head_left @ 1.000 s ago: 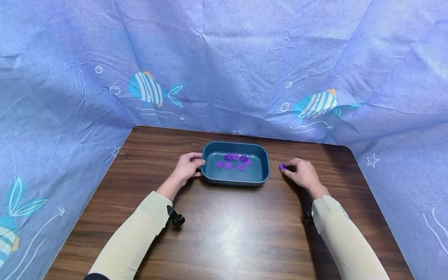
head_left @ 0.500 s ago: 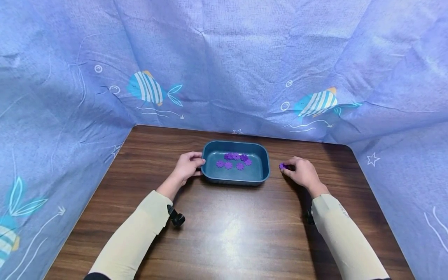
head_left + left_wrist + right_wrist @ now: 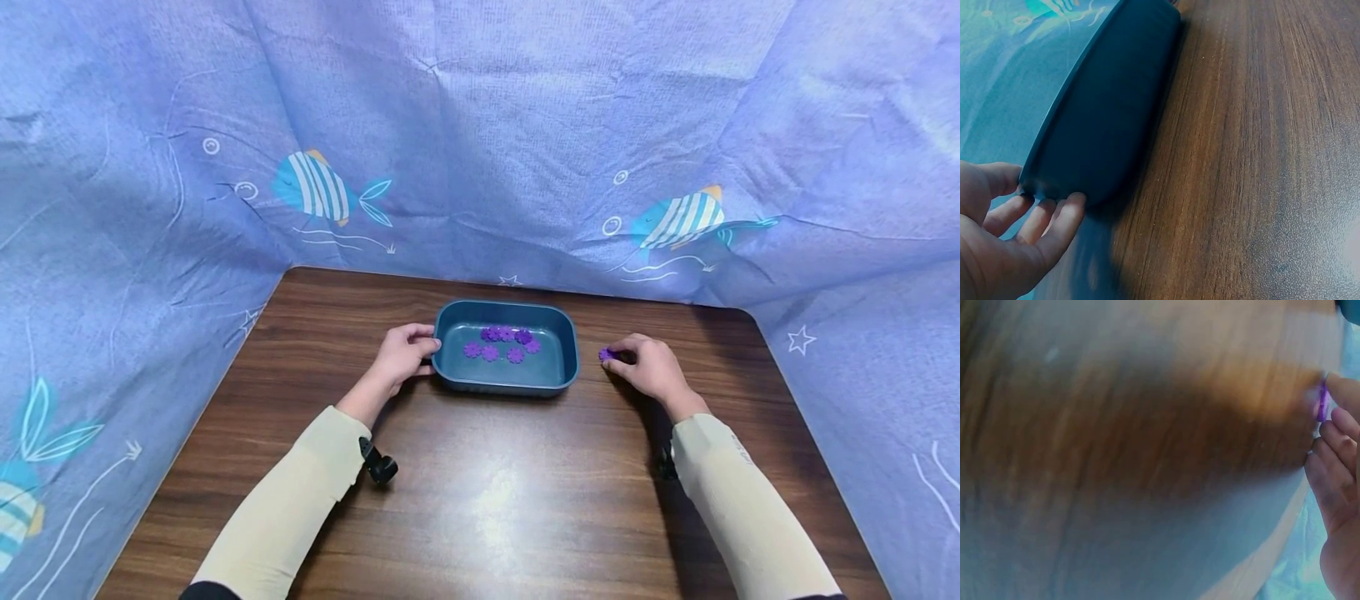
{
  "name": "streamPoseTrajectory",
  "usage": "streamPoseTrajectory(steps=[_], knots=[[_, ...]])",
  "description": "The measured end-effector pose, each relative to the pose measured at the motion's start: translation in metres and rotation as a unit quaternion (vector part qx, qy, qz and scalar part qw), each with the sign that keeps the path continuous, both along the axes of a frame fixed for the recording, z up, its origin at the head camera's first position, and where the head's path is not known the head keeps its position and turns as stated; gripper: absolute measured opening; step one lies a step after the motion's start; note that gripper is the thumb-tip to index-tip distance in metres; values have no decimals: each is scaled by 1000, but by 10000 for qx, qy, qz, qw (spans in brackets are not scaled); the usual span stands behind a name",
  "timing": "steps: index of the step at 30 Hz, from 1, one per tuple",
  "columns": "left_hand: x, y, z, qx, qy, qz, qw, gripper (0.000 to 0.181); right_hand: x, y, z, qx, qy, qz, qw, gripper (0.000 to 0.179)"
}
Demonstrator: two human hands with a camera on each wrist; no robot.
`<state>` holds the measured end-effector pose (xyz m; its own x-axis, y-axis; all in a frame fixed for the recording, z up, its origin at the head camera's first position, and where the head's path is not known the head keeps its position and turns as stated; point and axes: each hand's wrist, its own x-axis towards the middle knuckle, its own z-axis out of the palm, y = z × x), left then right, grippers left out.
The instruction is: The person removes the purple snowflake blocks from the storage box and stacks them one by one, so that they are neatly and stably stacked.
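Note:
A dark teal rectangular plastic tub [image 3: 543, 375] sits on the table in the head view. Several purple flower-shaped pieces [image 3: 515, 356] lie inside, some bunched toward the far wall. My left hand [image 3: 399, 357] holds the tub's left end, thumb at the rim and fingers against the outer wall, as the left wrist view shows on the tub's side [image 3: 1104, 106]. Right of the tub, my right hand [image 3: 654, 367] pinches a purple flower-shaped piece [image 3: 605, 355] between thumb and fingers, low over the table. That piece [image 3: 1322, 403] appears edge-on in the right wrist view, partly covered by fingers.
The dark wood-grain table [image 3: 480, 483] has a bright glare spot in front of the tub. A blue cloth [image 3: 510, 150] printed with fish hangs behind the table and along both sides. A black wrist camera [image 3: 381, 468] juts from the left sleeve.

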<state>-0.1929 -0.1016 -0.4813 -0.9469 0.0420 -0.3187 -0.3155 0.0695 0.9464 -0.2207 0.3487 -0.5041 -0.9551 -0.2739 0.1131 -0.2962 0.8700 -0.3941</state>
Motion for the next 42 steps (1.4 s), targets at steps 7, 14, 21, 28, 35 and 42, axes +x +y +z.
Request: streamPoseTrajectory(steps=[7,14,21,28,35,42], knots=[[0,0,1,21,1,-4,10000,41,-8,-3,21,-809,126,-66,9966,26],[0,-1,0,22,21,-8,10000,41,-19,-28,44,-896,355,359,9947,24],[0,0,0,24,10,-7,10000,41,-26,-70,55,-967,337,858,9910,26],[1,0,0,-19,-14,-25,10000,41,-27,-108,57,-278,251,1254,9914,29],[0,-1,0,38,-15,15,10000,42,-25,-126,56,353,186,1295,9908,29],[-3,1,-1,102,45,-16,9999,42,-28,-138,52,297,95,1629,9862,27]])
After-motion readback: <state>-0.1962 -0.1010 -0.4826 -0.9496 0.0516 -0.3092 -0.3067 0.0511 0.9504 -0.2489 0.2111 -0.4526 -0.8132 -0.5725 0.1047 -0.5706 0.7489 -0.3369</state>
